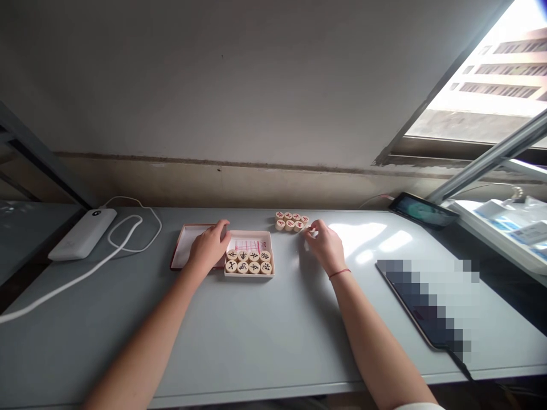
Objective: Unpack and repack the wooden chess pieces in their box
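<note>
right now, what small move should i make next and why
Probably use the right hand to nudge the red pieces into a snug block: its fingertips are already at their right end, and a tight group should lift more easily. The box seems to have room beyond its black pieces.

Game piece [312,230] mostly covered by right fingers [311,240], red-rimmed tray [180,250] partly behind left hand [207,244], cable [85,274] cut off
</note>
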Demonstrator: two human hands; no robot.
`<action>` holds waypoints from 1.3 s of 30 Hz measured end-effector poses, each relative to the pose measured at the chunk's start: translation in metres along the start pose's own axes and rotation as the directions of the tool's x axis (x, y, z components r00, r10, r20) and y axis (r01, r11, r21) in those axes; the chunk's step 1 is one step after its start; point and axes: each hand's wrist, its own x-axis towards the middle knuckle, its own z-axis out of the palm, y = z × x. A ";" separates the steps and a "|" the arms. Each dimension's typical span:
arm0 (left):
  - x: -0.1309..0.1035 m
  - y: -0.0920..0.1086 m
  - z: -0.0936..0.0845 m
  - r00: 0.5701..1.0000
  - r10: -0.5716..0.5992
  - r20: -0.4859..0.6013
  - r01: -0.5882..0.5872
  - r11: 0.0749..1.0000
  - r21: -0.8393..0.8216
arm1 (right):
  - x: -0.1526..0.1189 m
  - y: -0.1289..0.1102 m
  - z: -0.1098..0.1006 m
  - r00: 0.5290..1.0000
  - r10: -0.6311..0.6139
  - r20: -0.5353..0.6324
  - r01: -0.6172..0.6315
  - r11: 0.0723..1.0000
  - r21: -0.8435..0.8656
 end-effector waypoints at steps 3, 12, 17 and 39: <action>0.000 0.003 0.000 1.000 -0.006 0.027 0.006 1.000 0.004 | 0.000 -0.001 0.005 0.999 -0.024 -0.037 0.024 1.000 0.011; 0.001 0.003 0.005 1.000 0.007 0.027 -0.006 0.999 -0.041 | 0.003 0.003 0.018 0.995 -0.040 -0.089 0.046 0.997 0.067; -0.002 0.004 0.006 0.999 -0.003 0.036 0.005 0.998 -0.056 | -0.003 -0.009 0.011 0.973 -0.123 -0.194 0.148 0.982 0.120; -0.012 0.016 -0.015 0.907 0.289 0.307 -0.284 0.957 -0.061 | -0.038 -0.059 0.012 0.807 -0.504 0.307 0.379 0.841 0.385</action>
